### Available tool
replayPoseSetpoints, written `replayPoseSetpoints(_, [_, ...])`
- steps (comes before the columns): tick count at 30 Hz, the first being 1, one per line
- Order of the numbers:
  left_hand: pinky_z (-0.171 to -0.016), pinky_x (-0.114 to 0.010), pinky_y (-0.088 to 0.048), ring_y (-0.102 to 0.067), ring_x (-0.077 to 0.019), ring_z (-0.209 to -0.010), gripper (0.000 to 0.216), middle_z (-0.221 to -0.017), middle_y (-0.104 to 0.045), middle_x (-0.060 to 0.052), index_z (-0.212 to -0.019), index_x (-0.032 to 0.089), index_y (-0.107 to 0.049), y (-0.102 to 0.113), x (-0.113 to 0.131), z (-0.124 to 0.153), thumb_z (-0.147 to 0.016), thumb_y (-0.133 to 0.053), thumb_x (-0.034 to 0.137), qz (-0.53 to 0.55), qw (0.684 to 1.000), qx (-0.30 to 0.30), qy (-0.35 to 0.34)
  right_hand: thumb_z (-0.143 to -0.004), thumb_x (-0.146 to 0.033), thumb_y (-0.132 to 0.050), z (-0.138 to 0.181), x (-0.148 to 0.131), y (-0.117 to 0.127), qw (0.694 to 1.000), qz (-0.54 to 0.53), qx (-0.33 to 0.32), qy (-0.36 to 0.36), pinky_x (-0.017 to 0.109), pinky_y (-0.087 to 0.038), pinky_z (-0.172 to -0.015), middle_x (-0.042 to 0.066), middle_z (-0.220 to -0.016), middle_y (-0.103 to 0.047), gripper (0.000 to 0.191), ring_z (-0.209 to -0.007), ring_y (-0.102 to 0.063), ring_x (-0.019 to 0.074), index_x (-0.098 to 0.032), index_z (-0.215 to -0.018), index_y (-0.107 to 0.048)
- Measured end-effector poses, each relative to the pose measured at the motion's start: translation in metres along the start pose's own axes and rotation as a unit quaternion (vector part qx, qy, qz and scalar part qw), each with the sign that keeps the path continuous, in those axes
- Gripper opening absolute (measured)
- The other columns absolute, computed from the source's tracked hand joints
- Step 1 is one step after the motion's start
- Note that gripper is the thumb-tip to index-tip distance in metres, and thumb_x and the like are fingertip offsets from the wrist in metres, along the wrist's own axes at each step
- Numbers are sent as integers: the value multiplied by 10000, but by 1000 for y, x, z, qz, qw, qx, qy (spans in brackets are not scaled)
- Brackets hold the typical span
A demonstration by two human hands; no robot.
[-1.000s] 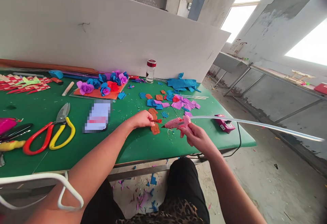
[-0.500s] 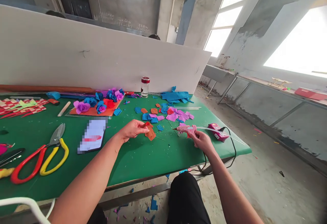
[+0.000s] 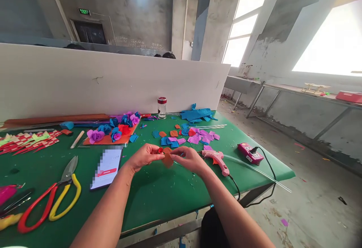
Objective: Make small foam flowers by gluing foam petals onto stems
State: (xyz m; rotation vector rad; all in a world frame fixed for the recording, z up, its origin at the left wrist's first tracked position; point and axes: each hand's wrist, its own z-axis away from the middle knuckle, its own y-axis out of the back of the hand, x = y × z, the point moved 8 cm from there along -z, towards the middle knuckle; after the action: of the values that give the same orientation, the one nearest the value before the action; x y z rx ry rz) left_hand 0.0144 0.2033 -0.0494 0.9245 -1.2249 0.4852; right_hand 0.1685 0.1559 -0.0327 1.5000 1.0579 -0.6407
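My left hand (image 3: 145,156) pinches a small paper flower (image 3: 160,150) with a red centre, held just above the green table. An orange-brown paper petal (image 3: 167,160) hangs from it, between my two hands. My right hand (image 3: 188,159) reaches in from the other side, its thumb and fingers closed on the petal's right edge. A pink glue gun (image 3: 216,160) lies on the table to the right of that hand, a clear glue stick (image 3: 256,168) trailing from its back. Behind my hands lie loose purple, blue and orange paper petals (image 3: 198,137).
Red-and-yellow-handled scissors (image 3: 66,172) and a phone (image 3: 106,167) lie on the left. Finished paper flowers (image 3: 115,134) rest on an orange sheet. A glass jar (image 3: 162,108) stands before the white board (image 3: 118,85). A pink power strip (image 3: 250,153) sits near the right edge.
My right hand has let go of the glue gun, which now lies on the table, and has moved left to the petal. My left hand still holds the flower. The view has tilted up.
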Motion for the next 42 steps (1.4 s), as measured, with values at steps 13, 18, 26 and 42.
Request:
replayPoseSetpoints(13, [-428, -192, -234, -268, -62, -467, 297, -607, -336, 83, -911, 187, -617, 29, -4, 0, -758, -639, 441, 197, 969, 150, -28, -593, -282, -631, -62, 37, -22, 917, -367, 114, -108, 230, -324, -531, -48, -500, -505, 128, -504, -419, 92, -177, -529, -598])
replayPoseSetpoints(18, [-420, -178, -298, -342, -58, -476, 278, -625, -386, 78, -900, 186, -572, 42, -5, 1, -766, -658, 413, 228, 942, 234, -79, -600, -317, -606, -71, 51, -28, 880, -417, 208, -93, 237, -343, -555, -47, -515, -484, 151, -535, -421, 109, -192, -526, -567])
replayPoseSetpoints(26, [-630, -287, -510, -589, -137, -608, 280, -658, -597, 13, -801, 174, -608, 24, -8, -3, -701, -747, 396, 285, 933, 216, -39, -586, -309, -648, -69, 53, -38, 861, -449, 222, -90, 245, -356, -583, -29, -545, -529, 133, -565, -450, 122, -177, -595, -636])
replayPoseSetpoints(42, [-503, -186, -389, -464, -62, -539, 266, -605, -555, 38, -762, 149, -688, 22, -20, -7, -616, -828, 322, 276, 922, 270, -35, -620, -335, -663, -65, 53, -27, 845, -467, 245, -95, 244, -390, -585, -7, -586, -590, 166, -561, -487, 123, -171, -644, -663])
